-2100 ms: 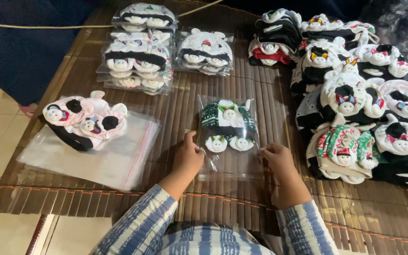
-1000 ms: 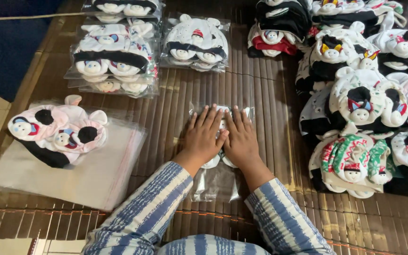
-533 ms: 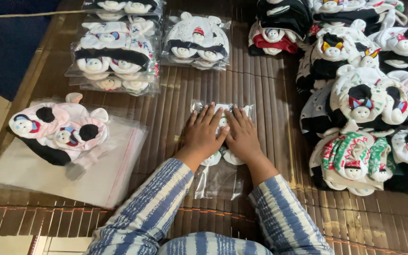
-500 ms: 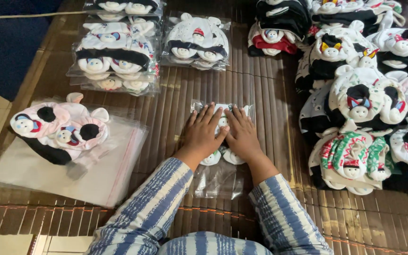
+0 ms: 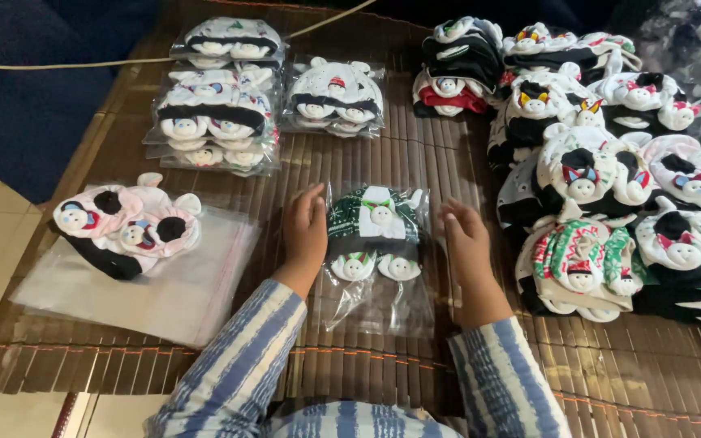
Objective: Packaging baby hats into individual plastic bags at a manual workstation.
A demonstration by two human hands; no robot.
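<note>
Near the left edge of the bamboo slat mat (image 5: 415, 162), a small pile of pink and black snowman-face hats (image 5: 123, 231) sat unbagged on a stack of empty clear bags (image 5: 172, 296), and behind it, toward the far edge, lay two sealed packs of white hats (image 5: 217, 122). The left hand (image 5: 306, 231) had come off the bagged green and black hats (image 5: 375, 235), where half a second earlier both palms lay pressed flat on top; it now stood on edge against the bag's left side, fingers straight and held together, thumb slightly raised. The bag lay at the middle of the mat, close to the near edge, its open end pointing toward the person. The right hand (image 5: 464, 243) had likewise slid off to the bag's right side, fingers together and lightly curled. The flattening looked finished, the pack lying thinner and squared between the two hands. Along the right edge rose the heap of loose hats (image 5: 602, 162).
</note>
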